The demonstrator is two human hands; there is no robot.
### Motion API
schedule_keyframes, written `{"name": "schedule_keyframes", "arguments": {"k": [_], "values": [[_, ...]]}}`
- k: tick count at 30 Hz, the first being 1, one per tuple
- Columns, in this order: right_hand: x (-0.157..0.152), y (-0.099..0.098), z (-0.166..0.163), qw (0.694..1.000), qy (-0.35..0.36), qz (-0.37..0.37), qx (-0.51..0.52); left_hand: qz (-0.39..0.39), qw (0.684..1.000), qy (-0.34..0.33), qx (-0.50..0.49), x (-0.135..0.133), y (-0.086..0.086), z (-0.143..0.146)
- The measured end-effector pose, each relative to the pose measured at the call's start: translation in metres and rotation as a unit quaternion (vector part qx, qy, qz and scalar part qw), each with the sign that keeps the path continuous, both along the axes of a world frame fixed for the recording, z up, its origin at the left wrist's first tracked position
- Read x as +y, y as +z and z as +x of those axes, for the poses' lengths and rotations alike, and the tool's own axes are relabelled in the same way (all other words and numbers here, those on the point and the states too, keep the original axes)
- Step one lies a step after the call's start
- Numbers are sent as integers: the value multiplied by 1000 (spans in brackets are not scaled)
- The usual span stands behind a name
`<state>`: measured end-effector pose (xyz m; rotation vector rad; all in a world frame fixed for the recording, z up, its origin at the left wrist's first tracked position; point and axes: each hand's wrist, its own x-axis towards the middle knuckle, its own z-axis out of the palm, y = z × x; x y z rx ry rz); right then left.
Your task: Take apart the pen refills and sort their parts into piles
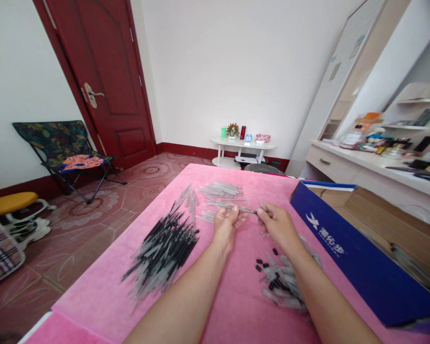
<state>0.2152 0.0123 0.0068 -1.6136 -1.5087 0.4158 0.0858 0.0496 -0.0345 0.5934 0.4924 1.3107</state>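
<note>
My left hand (225,227) is closed around one end of a thin pen (249,210), held level just above the pink cloth. At its other end, the fingers of my right hand (276,222) pinch the pen. Behind my left hand lie rows of clear pen barrels (221,189). To the left spreads a large heap of black and grey pen refills (161,253), with a few more barrels (189,198) at its far end. Below my right hand is a pile of translucent caps (281,286) with small black plugs (259,262), partly hidden by my forearm.
On the table's right side stands an open blue cardboard box (326,234) with pens (412,263) inside. A pink cloth (236,296) covers the table. Beyond are a dresser (329,155), a small white stand (243,143), a folding chair (60,138) and a yellow stool (10,201).
</note>
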Motion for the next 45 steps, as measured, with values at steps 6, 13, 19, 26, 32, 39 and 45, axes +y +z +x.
{"name": "schedule_keyframes", "arguments": {"k": [6, 13, 19, 26, 32, 39, 45], "values": [[0, -5, -1, 1000, 5, -12, -21, 23, 1000, 3, 9, -1, 0, 0], [0, 0, -4, 997, 39, -18, 60, -6, 1000, 21, 4, 2, 0, -2], [-3, -1, -5, 999, 31, 20, -4, 8, 1000, 4, -6, 1, 1, -2], [-2, -1, -4, 999, 37, 11, -4, 0, 1000, 9, 3, 1, 2, -3], [0, -4, -3, 999, 42, -26, 21, -5, 1000, 5, 3, 2, 3, -4], [0, -2, -5, 997, 46, -38, 50, 2, 1000, -4, -1, 3, 1, -4], [1, -1, -5, 997, 47, -19, 59, 1, 1000, -5, -7, 4, 1, -4]]}}
